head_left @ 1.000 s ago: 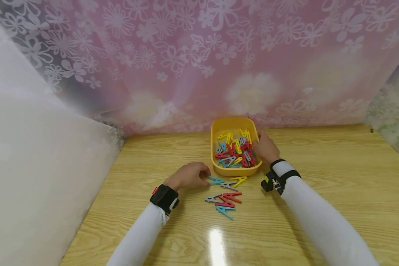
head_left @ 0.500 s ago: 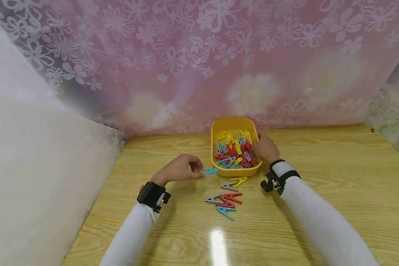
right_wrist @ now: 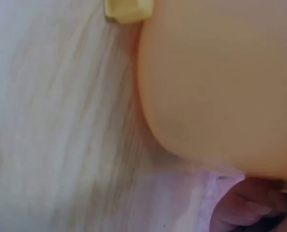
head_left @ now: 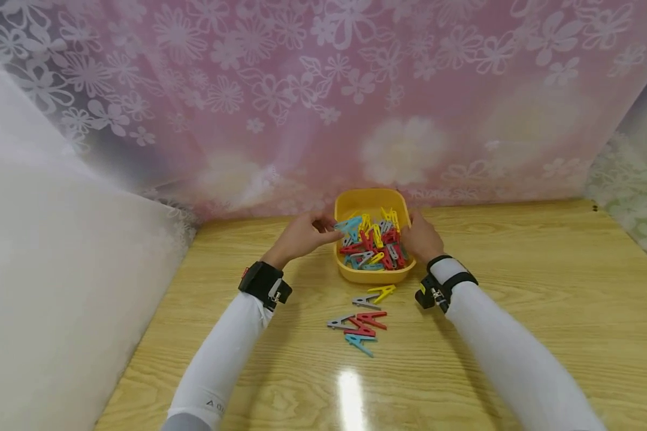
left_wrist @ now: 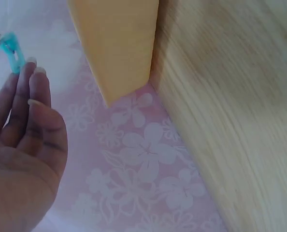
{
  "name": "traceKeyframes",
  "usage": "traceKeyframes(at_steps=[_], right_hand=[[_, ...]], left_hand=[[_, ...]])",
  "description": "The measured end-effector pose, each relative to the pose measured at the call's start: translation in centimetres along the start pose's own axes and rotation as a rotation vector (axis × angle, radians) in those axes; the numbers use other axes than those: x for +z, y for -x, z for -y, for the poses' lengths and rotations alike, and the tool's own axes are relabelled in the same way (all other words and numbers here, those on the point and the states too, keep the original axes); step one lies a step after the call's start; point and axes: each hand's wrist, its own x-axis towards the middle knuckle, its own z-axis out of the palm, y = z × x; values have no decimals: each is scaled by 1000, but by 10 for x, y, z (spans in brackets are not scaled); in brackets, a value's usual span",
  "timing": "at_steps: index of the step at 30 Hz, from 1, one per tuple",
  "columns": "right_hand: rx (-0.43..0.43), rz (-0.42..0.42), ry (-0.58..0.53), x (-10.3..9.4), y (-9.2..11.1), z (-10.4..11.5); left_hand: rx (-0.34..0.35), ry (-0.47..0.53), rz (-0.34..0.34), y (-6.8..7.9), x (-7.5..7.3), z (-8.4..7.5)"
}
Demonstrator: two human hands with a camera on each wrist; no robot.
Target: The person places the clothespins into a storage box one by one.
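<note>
Between thumb and fingertips my left hand (head_left: 302, 238) pinches a light blue clothespin (head_left: 348, 225), held over the left side of the yellow basket (head_left: 371, 276). The left wrist view shows the same clothespin (left_wrist: 13, 52) at the fingertips, beside the basket's outer wall (left_wrist: 119, 43). My right hand (head_left: 423, 238) grips the basket's right rim; in the right wrist view its curled fingers (right_wrist: 245, 205) show at the bottom, against the basket wall (right_wrist: 221, 87). Inside the basket lies a heap of red, yellow, grey and blue clothespins (head_left: 377, 242).
Several loose clothespins lie on the wooden table in front of the basket: a yellow one (head_left: 383, 293), grey ones, red ones (head_left: 372, 319) and a blue one (head_left: 360, 342). Behind the basket hangs a pink flowered curtain (head_left: 302, 120). White cloth (head_left: 59, 269) stands at the left.
My left hand has picked the blue clothespin up off the table and carried it up and over the basket's left rim. My right hand stays on the basket. The head view has shifted slightly.
</note>
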Motion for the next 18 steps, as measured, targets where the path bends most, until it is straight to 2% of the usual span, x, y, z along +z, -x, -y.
traceKeyframes(at_steps=[5, 12, 18], right_hand=[[-2, 0, 76, 0, -1, 4], [20, -25, 91, -3, -2, 5], [40, -18, 82, -1, -1, 6]], left_hand=[[-15, -35, -49, -9, 4, 0], [-25, -103, -105, -17, 11, 1], [-64, -128, -131, -28, 14, -6]])
